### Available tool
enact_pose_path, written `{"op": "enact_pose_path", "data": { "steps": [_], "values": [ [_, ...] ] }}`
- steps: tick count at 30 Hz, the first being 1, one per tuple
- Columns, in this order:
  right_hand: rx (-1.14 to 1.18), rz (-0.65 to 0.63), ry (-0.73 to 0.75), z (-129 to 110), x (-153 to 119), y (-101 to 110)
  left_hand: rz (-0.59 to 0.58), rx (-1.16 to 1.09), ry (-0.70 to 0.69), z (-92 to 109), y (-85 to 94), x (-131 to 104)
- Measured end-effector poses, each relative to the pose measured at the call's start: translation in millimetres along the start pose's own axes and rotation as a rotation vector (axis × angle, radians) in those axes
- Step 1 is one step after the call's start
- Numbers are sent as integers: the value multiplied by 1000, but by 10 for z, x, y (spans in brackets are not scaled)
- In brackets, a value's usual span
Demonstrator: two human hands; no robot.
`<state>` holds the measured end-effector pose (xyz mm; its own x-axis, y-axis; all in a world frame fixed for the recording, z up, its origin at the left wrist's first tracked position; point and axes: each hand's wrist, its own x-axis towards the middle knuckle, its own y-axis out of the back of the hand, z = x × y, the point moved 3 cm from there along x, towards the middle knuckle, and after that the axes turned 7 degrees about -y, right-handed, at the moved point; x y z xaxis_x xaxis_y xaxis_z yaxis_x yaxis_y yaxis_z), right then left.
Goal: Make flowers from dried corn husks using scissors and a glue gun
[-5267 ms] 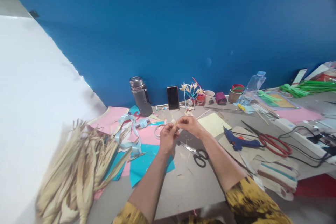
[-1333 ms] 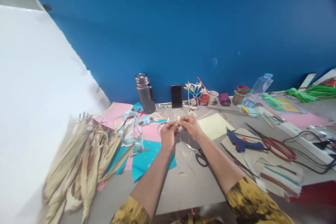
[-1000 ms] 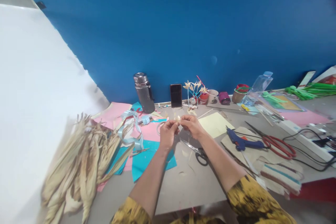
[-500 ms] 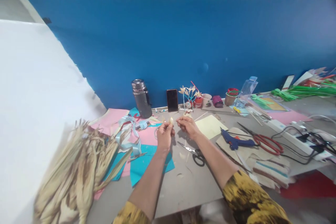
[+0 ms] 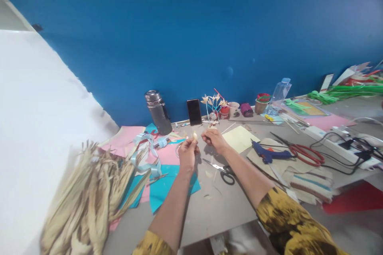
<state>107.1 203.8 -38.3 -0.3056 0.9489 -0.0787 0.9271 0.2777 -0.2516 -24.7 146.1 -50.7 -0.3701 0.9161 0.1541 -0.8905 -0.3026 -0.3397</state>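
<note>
My left hand (image 5: 188, 150) pinches a small pale yellow piece of corn husk (image 5: 195, 135) that sticks up from its fingertips. Just to the right, a short gap away, my right hand (image 5: 214, 139) has its fingers pressed together; whatever they hold, if anything, is too small to make out. Below the right hand lies a pair of scissors (image 5: 226, 175) with black handles and its blades apart. Small husk scraps are scattered on the grey table (image 5: 215, 215). Behind the hands, husk flowers (image 5: 214, 99) on pale blue stems stand in a small holder.
Dried corn husks (image 5: 86, 203) are heaped at left beside pale blue ribbon (image 5: 146, 155) and coloured paper. A grey thermos (image 5: 159, 113) and a phone (image 5: 194, 111) stand behind. At right lie a blue glue gun (image 5: 269, 153), red-handled scissors (image 5: 308, 155) and a power strip (image 5: 332, 143).
The head view has tilted slightly, shifting the background. My right hand's fingers have curled a little more; my left hand still pinches the husk piece in nearly the same place.
</note>
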Motion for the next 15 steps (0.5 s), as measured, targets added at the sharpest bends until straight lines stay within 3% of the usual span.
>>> {"op": "enact_pose_path", "data": {
  "steps": [6,15],
  "values": [
    [-16,-107,-17,27,-59,-115,-18,-3,25,28,-23,-27],
    [-63,-94,22,28,-75,-79,-15,103,-40,74,-41,-46]
  ]
}}
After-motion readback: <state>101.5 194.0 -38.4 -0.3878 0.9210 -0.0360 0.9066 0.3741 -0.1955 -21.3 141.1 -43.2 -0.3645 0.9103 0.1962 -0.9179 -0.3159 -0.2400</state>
